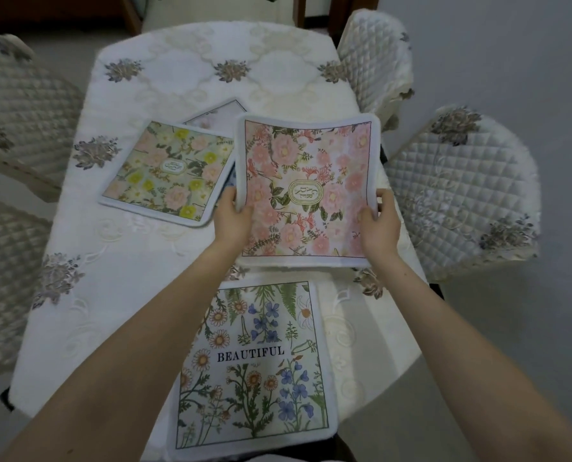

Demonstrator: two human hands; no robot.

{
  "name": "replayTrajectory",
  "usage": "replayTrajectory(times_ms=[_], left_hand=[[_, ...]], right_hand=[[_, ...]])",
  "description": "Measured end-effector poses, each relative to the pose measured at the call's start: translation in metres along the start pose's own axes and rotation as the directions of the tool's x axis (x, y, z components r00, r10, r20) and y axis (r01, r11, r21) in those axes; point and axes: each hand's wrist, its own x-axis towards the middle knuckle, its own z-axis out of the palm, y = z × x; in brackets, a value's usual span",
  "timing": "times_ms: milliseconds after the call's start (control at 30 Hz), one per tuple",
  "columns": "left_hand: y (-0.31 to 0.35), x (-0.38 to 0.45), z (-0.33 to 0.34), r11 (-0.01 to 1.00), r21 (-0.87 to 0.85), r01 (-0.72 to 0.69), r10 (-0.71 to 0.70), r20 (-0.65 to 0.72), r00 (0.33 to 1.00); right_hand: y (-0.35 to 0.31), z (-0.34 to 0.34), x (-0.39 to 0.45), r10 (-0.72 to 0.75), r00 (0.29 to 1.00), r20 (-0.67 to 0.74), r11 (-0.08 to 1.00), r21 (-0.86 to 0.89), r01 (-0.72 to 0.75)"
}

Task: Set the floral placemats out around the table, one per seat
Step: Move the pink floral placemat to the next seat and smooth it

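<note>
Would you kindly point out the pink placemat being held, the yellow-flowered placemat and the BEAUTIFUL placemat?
pink placemat (306, 181), head view, on its central oval emblem.
yellow-flowered placemat (168, 171), head view, near its middle.
BEAUTIFUL placemat (251, 355), head view, on the printed word.

BEAUTIFUL mat (254, 368) nearest | held mat (308, 188) beyond | stack (168, 171) left — perhaps three
</note>
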Motion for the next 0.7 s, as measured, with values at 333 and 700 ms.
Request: replayTrajectory(times_ms=[333,700], left_hand=[[0.010,-0.038,0.024,1.000,0.005,0.026,-0.026,0.104,0.994],[-0.010,-0.040,0.102,0.982,0.061,0.180,-0.185,0.105,0.977]], right_hand=[[0.006,-0.042,-0.026,-0.040,0.998,-0.049,0.999,0.029,0.041],[0.069,-0.069,0.034,0.029,0.996,0.080,0.997,-0.075,-0.023]])
